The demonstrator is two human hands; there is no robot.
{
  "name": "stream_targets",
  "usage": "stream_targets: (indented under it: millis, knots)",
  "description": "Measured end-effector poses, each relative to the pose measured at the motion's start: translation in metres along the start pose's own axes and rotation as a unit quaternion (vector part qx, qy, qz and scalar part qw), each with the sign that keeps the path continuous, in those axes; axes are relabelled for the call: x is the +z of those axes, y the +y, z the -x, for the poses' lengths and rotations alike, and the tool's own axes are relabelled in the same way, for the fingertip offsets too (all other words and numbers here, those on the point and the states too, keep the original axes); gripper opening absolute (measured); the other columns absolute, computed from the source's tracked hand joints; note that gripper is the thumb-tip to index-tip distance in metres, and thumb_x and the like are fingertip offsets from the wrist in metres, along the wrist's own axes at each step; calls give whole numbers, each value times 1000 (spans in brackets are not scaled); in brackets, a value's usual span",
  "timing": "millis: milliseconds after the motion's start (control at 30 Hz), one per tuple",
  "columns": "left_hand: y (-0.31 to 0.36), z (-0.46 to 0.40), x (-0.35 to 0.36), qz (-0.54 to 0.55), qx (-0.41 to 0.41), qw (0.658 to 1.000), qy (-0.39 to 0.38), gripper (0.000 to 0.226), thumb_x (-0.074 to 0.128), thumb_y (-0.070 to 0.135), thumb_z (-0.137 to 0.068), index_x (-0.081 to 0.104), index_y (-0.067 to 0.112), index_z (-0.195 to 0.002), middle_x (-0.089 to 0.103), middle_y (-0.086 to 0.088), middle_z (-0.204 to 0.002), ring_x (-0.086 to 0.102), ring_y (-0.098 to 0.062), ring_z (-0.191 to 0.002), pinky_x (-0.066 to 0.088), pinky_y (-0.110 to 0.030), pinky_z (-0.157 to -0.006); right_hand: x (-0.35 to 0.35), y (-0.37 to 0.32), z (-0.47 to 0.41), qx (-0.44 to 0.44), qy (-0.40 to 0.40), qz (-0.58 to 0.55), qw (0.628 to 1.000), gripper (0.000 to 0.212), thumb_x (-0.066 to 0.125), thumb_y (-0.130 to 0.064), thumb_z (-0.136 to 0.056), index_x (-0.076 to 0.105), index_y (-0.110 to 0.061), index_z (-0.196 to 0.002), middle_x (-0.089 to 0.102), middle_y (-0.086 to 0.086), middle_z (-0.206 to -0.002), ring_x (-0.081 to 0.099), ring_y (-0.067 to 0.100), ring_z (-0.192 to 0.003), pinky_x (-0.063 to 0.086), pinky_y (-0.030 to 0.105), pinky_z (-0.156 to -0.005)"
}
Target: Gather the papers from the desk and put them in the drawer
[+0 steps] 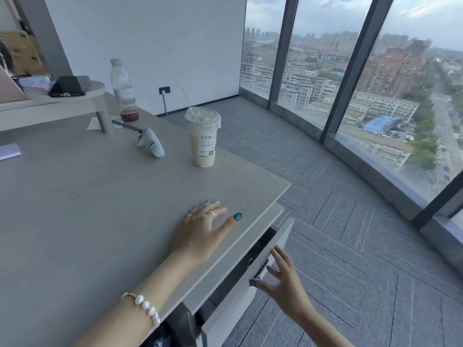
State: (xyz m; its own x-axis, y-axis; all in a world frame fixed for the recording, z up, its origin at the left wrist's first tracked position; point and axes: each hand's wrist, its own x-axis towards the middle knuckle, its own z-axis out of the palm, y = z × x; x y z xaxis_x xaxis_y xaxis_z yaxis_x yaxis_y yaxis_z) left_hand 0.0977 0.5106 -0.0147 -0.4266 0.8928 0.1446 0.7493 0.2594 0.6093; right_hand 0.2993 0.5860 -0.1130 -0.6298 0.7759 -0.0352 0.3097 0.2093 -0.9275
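Now left hand (200, 231) flat on desk (87, 209), fingers spread, gripping nothing. Right hand (285, 284) open, fingertips at front of drawer (280, 244), slightly ajar. Purple paper (8, 151) at desk's far left edge.

The desk (100, 196) top is a matt, smooth grey laminate; the drawer (253, 279) front looks the same. The cup (203, 139) and bottle (123, 91) are clear glossy plastic, the floor (350, 246) a rough grey carpet weave, the bracelet (144, 306) pearly
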Motion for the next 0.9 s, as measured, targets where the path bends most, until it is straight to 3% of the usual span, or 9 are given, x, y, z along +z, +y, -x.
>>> stream_targets:
  millis: [67,133,267,600,900]
  knots:
    - [1,0,-1,2,-1,1000,-2,96,18,82,-61,51,24,-130,38,7,-150,23,-6,-141,8,-27,-116,7,-3,-9,-7,-6,-10,1000,92,75,-47,-51,26,-38,-129,20,-35,-129,42,4,-121,35,2,-94]
    - [1,1,-1,1,-3,1000,-6,92,21,81,-63,51,25,-131,37,8,-150,22,-5,-141,8,-27,-116,13,-5,-18,-6,-12,-18,1000,101,76,-49,-48,26,-33,-135,22,-31,-131,41,4,-122,34,2,-95]
    - [2,1,-1,-4,-3,1000,-8,83,27,76,-69,51,25,-131,37,8,-150,22,-5,-141,8,-28,-117,21,-7,-27,0,-19,-11,1000,114,77,-47,-49,20,-19,-144,17,-18,-142,37,5,-126,34,20,-107]
    - [6,1,-2,-17,-8,1000,-12,81,29,75,-70,51,24,-130,38,7,-150,24,-8,-141,10,-30,-117,23,-6,-28,8,-21,10,1000,123,77,-48,-47,14,-13,-146,14,-10,-145,29,7,-132,31,17,-106]
    - [12,7,-9,-24,-21,999,-42,68,46,61,-82,46,19,-135,32,2,-153,19,-11,-144,6,-30,-116,3,-41,-9,-2,-41,26,999,130,70,-64,-38,18,-9,-145,10,2,-156,24,16,-140,30,26,-110]
